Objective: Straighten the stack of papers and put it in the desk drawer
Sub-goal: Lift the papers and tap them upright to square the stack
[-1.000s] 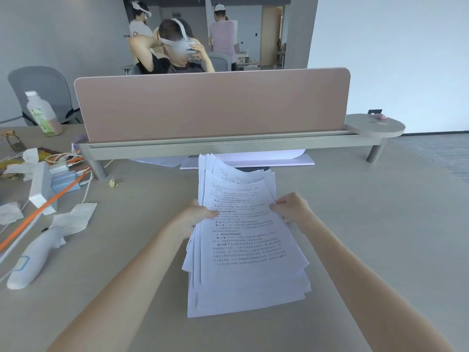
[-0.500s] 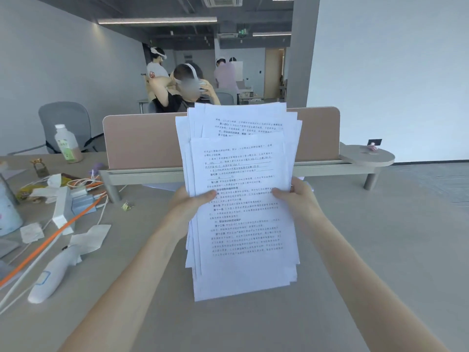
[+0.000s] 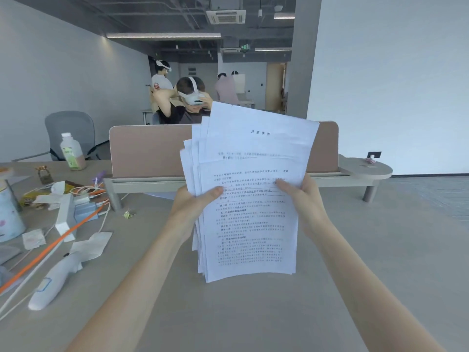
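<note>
A thick stack of printed white papers (image 3: pixel 250 224) stands upright above the grey desk (image 3: pixel 253 313), its lower edge close to the desktop. The sheets are uneven and fan out to the upper right. My left hand (image 3: pixel 193 207) grips the stack's left edge, thumb across the front sheet. My right hand (image 3: pixel 302 196) grips the right edge the same way. No desk drawer is in view.
A pink divider panel (image 3: pixel 152 148) on a grey rail crosses the desk behind the stack. Clutter lies at the left: a white handheld device (image 3: pixel 54 280), orange and white cables (image 3: pixel 50 247), tissues, a bottle (image 3: pixel 72 151), a tin. People with headsets sit and stand beyond the divider.
Both hands raised the stack from lying flat on the desk to upright. Since half a second ago the top sheets have fanned out toward the upper right.
</note>
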